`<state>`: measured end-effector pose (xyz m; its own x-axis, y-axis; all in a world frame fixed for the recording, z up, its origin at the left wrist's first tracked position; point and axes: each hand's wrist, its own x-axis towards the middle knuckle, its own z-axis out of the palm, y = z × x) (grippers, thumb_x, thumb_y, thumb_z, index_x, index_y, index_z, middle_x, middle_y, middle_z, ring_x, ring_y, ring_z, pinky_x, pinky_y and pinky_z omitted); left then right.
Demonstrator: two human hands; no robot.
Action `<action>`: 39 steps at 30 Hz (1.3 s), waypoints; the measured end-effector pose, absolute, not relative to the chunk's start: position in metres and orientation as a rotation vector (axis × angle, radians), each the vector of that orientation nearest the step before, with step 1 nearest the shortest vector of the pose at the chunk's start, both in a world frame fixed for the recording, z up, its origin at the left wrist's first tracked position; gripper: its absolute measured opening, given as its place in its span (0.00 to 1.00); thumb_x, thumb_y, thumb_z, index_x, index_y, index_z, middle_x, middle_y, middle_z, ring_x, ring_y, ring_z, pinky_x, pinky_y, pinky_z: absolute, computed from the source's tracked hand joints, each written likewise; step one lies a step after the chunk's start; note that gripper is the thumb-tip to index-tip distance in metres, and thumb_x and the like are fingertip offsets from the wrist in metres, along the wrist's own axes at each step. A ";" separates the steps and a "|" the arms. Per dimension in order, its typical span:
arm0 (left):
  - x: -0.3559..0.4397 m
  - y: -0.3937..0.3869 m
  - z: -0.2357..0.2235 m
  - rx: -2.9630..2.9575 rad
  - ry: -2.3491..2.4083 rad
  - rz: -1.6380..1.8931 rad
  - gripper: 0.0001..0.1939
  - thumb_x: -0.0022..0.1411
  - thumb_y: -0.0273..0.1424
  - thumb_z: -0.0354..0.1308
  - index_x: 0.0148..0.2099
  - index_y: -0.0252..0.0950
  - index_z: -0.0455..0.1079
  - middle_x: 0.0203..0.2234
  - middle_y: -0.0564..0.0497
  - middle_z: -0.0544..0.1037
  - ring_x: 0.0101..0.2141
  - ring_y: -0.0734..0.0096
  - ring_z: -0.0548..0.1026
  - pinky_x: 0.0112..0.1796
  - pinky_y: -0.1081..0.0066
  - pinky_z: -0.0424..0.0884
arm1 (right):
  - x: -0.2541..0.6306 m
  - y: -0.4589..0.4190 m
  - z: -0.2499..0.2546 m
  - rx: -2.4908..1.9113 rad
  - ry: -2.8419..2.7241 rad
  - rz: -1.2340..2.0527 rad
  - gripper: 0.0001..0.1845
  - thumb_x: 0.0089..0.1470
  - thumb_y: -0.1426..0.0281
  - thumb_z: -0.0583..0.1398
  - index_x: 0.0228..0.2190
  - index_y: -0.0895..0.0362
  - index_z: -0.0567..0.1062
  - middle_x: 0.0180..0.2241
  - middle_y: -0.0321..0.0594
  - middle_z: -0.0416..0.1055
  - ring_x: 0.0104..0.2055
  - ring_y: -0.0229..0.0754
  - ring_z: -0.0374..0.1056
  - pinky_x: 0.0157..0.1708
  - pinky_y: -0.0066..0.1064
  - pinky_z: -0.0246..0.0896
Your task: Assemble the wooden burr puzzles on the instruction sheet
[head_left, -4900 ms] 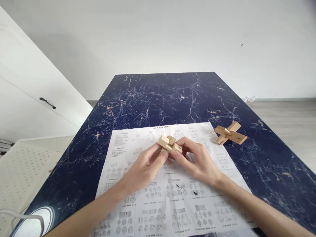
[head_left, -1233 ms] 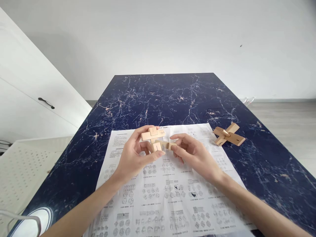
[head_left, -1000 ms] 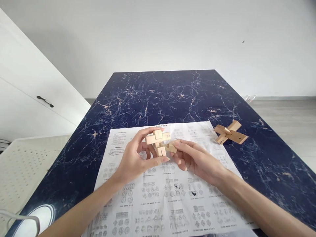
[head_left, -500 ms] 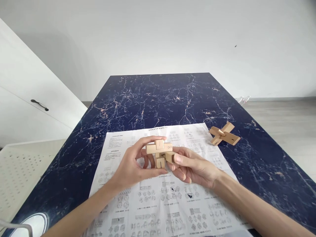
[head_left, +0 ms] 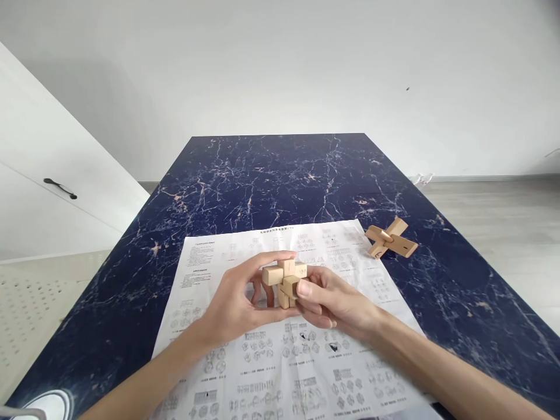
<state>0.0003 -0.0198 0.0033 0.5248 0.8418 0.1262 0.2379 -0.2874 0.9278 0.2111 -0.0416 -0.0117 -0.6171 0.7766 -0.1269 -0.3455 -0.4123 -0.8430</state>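
Note:
Between my two hands is a wooden burr puzzle (head_left: 286, 274), made of pale interlocking bars and held above a printed sheet. My left hand (head_left: 238, 297) grips it from the left, fingers over the top and thumb along the underside. From the right, my right hand (head_left: 330, 297) presses its thumb on the end of a bar that points toward me, its fingers curled beneath. The back of the puzzle is hidden. Under both hands lies the creased instruction sheet (head_left: 236, 373), covered in small diagrams and text.
A second wooden puzzle (head_left: 389, 238), cross-shaped, lies right of the sheet on the dark blue marbled table (head_left: 262, 181). A white round object (head_left: 50, 405) sits at the lower left corner. A white cabinet (head_left: 52, 151) with a black handle stands at left.
The right hand has moved left and pushed its bar in against the rest of the puzzle, which now looks more compact. The view has shifted slightly.

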 end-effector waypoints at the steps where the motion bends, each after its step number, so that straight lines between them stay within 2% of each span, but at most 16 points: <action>1: 0.000 -0.020 0.003 1.809 0.900 0.779 0.34 0.58 0.36 0.78 0.64 0.49 0.73 0.46 0.49 0.84 0.34 0.65 0.80 0.29 0.71 0.74 | 0.212 -0.042 -0.012 -0.691 -1.103 2.050 0.31 0.57 0.44 0.70 0.25 0.54 0.66 0.16 0.22 0.55 0.15 0.28 0.46 0.16 0.27 0.41; 7: -0.001 -0.023 0.004 1.789 0.893 0.788 0.34 0.56 0.36 0.79 0.63 0.46 0.73 0.42 0.51 0.84 0.32 0.69 0.78 0.32 0.70 0.77 | 0.217 -0.042 -0.011 -0.748 -1.270 1.920 0.29 0.60 0.41 0.67 0.35 0.55 0.71 0.18 0.24 0.61 0.16 0.31 0.54 0.17 0.26 0.48; 11: 0.000 -0.029 0.008 1.699 0.868 0.828 0.36 0.57 0.37 0.78 0.65 0.44 0.71 0.42 0.50 0.83 0.34 0.66 0.80 0.38 0.65 0.82 | 0.221 -0.046 0.000 -0.831 -1.499 1.735 0.33 0.68 0.38 0.53 0.35 0.56 0.72 0.25 0.35 0.71 0.21 0.35 0.64 0.22 0.30 0.61; 13: -0.001 -0.033 0.010 1.634 0.861 0.860 0.38 0.57 0.38 0.78 0.66 0.43 0.70 0.43 0.49 0.83 0.35 0.66 0.80 0.39 0.65 0.82 | 0.226 -0.052 0.009 -0.989 -1.664 1.467 0.29 0.72 0.44 0.51 0.40 0.56 0.74 0.27 0.37 0.74 0.24 0.37 0.67 0.26 0.32 0.65; 15: -0.004 -0.039 0.010 1.586 0.852 0.890 0.38 0.57 0.37 0.78 0.66 0.42 0.70 0.44 0.48 0.82 0.37 0.65 0.80 0.40 0.65 0.81 | 0.234 -0.060 0.018 -1.155 -1.778 1.058 0.20 0.73 0.53 0.55 0.50 0.56 0.74 0.29 0.36 0.76 0.27 0.39 0.69 0.29 0.33 0.66; 17: -0.007 -0.046 0.008 1.556 0.852 0.907 0.37 0.57 0.37 0.78 0.65 0.40 0.70 0.45 0.47 0.81 0.37 0.66 0.79 0.39 0.66 0.80 | 0.244 -0.069 0.025 -1.206 -1.753 0.701 0.20 0.71 0.60 0.59 0.59 0.56 0.70 0.32 0.36 0.76 0.30 0.41 0.70 0.31 0.34 0.67; 19: -0.012 -0.054 0.006 1.517 0.872 0.912 0.37 0.57 0.37 0.78 0.65 0.40 0.70 0.45 0.47 0.80 0.36 0.68 0.78 0.37 0.67 0.79 | 0.251 -0.079 0.028 -1.179 -1.625 0.545 0.22 0.72 0.63 0.58 0.62 0.55 0.67 0.34 0.36 0.76 0.31 0.40 0.71 0.31 0.34 0.68; 22: -0.016 -0.066 0.001 1.443 0.878 0.922 0.38 0.57 0.37 0.78 0.65 0.39 0.69 0.46 0.47 0.78 0.33 0.71 0.75 0.33 0.69 0.77 | 0.251 -0.095 0.028 -1.167 -1.573 0.513 0.19 0.73 0.64 0.57 0.61 0.53 0.67 0.37 0.37 0.75 0.30 0.39 0.71 0.30 0.34 0.69; 26: -0.019 -0.078 0.002 1.417 0.826 0.941 0.35 0.58 0.37 0.77 0.64 0.38 0.70 0.44 0.49 0.78 0.31 0.75 0.72 0.30 0.72 0.74 | 0.232 -0.114 0.021 -1.146 -1.852 0.516 0.16 0.73 0.64 0.57 0.58 0.53 0.69 0.48 0.46 0.76 0.41 0.44 0.76 0.33 0.35 0.71; 28: -0.020 -0.083 0.005 1.419 0.796 0.943 0.34 0.59 0.37 0.77 0.64 0.38 0.70 0.42 0.50 0.77 0.30 0.77 0.70 0.29 0.73 0.73 | 0.222 -0.119 0.017 -1.127 -1.988 0.504 0.13 0.74 0.64 0.55 0.55 0.53 0.70 0.51 0.49 0.75 0.43 0.46 0.76 0.34 0.36 0.70; 31: -0.022 -0.089 0.009 1.421 0.754 0.913 0.34 0.60 0.36 0.76 0.65 0.38 0.69 0.39 0.52 0.75 0.30 0.76 0.69 0.28 0.73 0.71 | 0.212 -0.122 0.013 -1.162 -2.074 0.481 0.10 0.75 0.62 0.53 0.48 0.54 0.71 0.45 0.46 0.77 0.36 0.44 0.74 0.32 0.36 0.64; 34: -0.024 -0.092 0.011 1.430 0.715 0.852 0.34 0.60 0.36 0.76 0.64 0.38 0.70 0.38 0.52 0.74 0.29 0.76 0.69 0.28 0.73 0.70 | 0.207 -0.120 0.011 -1.201 -2.046 0.489 0.12 0.75 0.59 0.54 0.47 0.54 0.70 0.40 0.43 0.78 0.31 0.43 0.70 0.31 0.35 0.58; 36: -0.026 -0.092 0.012 1.436 0.688 0.820 0.33 0.60 0.36 0.76 0.64 0.39 0.70 0.39 0.51 0.74 0.30 0.75 0.69 0.28 0.73 0.71 | 0.206 -0.118 0.012 -1.194 -2.055 0.506 0.13 0.75 0.58 0.53 0.44 0.54 0.70 0.38 0.41 0.76 0.29 0.42 0.66 0.30 0.34 0.52; 39: -0.028 -0.091 0.011 1.480 0.687 0.813 0.33 0.61 0.35 0.76 0.64 0.41 0.71 0.39 0.52 0.73 0.31 0.75 0.69 0.31 0.72 0.71 | 0.204 -0.115 0.013 -1.129 -1.999 0.691 0.18 0.74 0.57 0.53 0.34 0.53 0.68 0.30 0.36 0.69 0.27 0.40 0.58 0.30 0.34 0.46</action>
